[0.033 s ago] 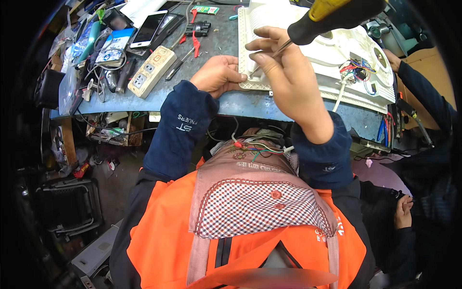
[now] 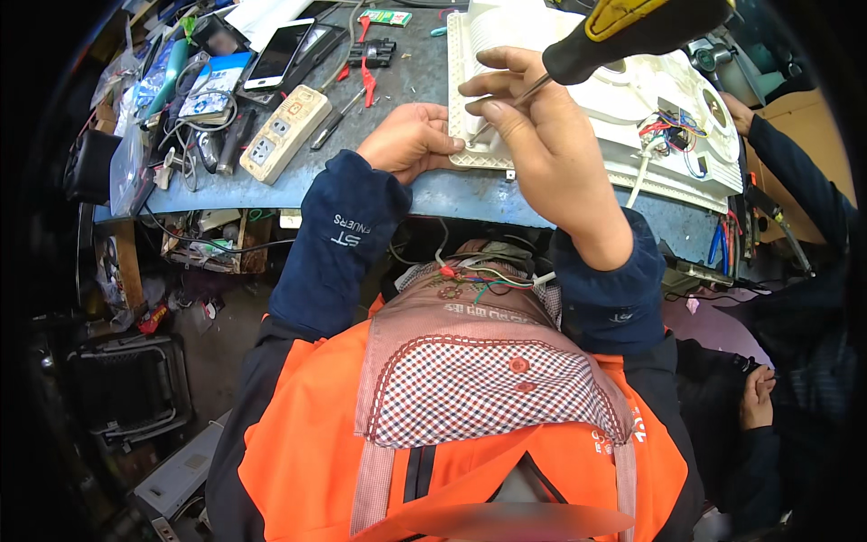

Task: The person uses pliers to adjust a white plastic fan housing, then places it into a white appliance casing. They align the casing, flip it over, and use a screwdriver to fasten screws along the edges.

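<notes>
Right hand steadies a screwdriver on the housing's near-left corner

The right hand [image 2: 560, 154] reaches up from the lower right, its forearm in a dark blue sleeve [image 2: 610, 289], the back of the hand partly turned to the camera. Thumb and fingers point left and close lightly around the shaft of the screwdriver [image 2: 632, 32], the upper fingers spread and bent. The black-and-yellow handle slants up to the right above the hand; the shaft runs down left toward the corner of the white housing [image 2: 619, 108].

The left hand [image 2: 411, 140] comes in from the lower left, forearm angled upward, wrist bent to the right. Its thumb points at that same corner, its tip touching or just beside the edge, and the other fingers curl underneath; whether they grip the housing cannot be told.

The housing lies on the blue desk [image 2: 470, 194], along its front edge. A power strip [image 2: 287, 135] lies left of the left hand.
</notes>
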The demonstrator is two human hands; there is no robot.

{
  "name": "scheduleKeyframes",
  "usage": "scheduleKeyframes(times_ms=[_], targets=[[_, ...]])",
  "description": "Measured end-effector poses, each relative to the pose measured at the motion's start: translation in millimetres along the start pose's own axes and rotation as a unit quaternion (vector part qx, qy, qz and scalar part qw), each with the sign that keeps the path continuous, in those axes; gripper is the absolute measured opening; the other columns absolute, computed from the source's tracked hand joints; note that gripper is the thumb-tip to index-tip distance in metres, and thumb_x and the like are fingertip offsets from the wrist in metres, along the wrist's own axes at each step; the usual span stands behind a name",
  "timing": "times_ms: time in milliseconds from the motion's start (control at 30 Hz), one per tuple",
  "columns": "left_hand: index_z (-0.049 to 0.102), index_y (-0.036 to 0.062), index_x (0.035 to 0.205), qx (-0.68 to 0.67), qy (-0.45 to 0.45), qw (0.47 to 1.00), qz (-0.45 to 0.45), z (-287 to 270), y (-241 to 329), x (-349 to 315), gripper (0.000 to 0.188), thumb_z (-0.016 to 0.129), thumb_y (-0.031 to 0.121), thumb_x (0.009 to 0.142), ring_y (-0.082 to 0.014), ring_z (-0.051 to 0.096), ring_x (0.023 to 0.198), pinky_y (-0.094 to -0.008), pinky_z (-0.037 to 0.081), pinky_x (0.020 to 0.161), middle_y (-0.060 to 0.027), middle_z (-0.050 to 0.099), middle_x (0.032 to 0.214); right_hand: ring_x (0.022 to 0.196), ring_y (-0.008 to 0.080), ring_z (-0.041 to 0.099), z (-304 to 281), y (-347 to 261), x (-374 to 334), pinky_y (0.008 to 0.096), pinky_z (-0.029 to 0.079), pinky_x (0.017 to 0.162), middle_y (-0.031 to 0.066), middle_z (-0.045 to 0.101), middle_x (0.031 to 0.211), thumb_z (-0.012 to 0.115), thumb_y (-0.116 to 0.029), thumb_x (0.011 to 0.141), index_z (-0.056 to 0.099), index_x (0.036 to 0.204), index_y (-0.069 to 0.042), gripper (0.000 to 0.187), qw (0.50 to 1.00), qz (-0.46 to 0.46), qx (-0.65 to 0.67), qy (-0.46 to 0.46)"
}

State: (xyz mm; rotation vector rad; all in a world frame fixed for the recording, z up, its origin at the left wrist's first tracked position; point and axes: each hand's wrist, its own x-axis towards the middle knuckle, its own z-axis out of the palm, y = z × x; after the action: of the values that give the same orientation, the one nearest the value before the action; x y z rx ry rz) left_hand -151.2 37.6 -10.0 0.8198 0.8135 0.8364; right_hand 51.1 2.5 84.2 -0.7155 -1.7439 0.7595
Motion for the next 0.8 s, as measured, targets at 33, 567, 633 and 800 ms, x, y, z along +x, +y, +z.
scheduleKeyframes(times_ms=[33, 567, 633, 800], targets=[[0.066, -0.0084, 0.125, 0.006, 0.002, 1.0, 0.0, 0.3, 0.2, 0.3, 0.033, 0.07, -0.008, 0.092, -0.0201, 0.077, 0.099, -0.0336, 0.065, 0.092, -0.0127, 0.076, 0.113, 0.086, 0.03, 0.078, -2.6, 2.9, 0.0, 0.0365, 0.06, 0.081, 0.0167, 0.077, 0.095, 0.063, 0.006, 0.098, 0.065, 0.121, 0.002, 0.023, 1.0, -0.005, -0.005, -0.013], [0.067, -0.0085, 0.121, -0.004, 0.009, 1.0, 0.013, 2.6, -1.8, -0.7, 0.031, 0.071, -0.008, 0.09, -0.0205, 0.077, 0.095, -0.0339, 0.065, 0.09, -0.0124, 0.076, 0.108, 0.075, 0.0195, 0.073, 4.5, 15.3, 4.2, 0.0301, 0.055, 0.069, 0.0111, 0.075, 0.082, 0.068, 0.001, 0.096, 0.068, 0.106, 0.001, 0.01, 0.998, 0.018, 0.052, 0.018], [0.067, -0.0088, 0.121, 0.001, 0.007, 1.0, 0.011, 5.2, 1.0, -2.6, 0.031, 0.071, -0.008, 0.09, -0.0205, 0.077, 0.095, -0.0339, 0.065, 0.089, -0.0125, 0.076, 0.108, 0.07, 0.0188, 0.07, 4.3, 22.1, 2.7, 0.0302, 0.054, 0.067, 0.0111, 0.074, 0.08, 0.07, 0.002, 0.094, 0.068, 0.101, 0.001, 0.008, 0.999, 0.02, 0.04, 0.029], [0.067, -0.0078, 0.122, 0.005, 0.006, 1.0, 0.01, 2.6, -2.6, -2.1, 0.031, 0.069, -0.007, 0.091, -0.0225, 0.077, 0.099, -0.0375, 0.064, 0.092, -0.0123, 0.076, 0.11, 0.061, 0.0235, 0.063, 14.1, 12.7, -0.2, 0.0323, 0.052, 0.06, 0.0141, 0.071, 0.076, 0.075, 0.0, 0.092, 0.066, 0.094, 0.0, 0.009, 0.993, 0.004, -0.089, 0.074]])
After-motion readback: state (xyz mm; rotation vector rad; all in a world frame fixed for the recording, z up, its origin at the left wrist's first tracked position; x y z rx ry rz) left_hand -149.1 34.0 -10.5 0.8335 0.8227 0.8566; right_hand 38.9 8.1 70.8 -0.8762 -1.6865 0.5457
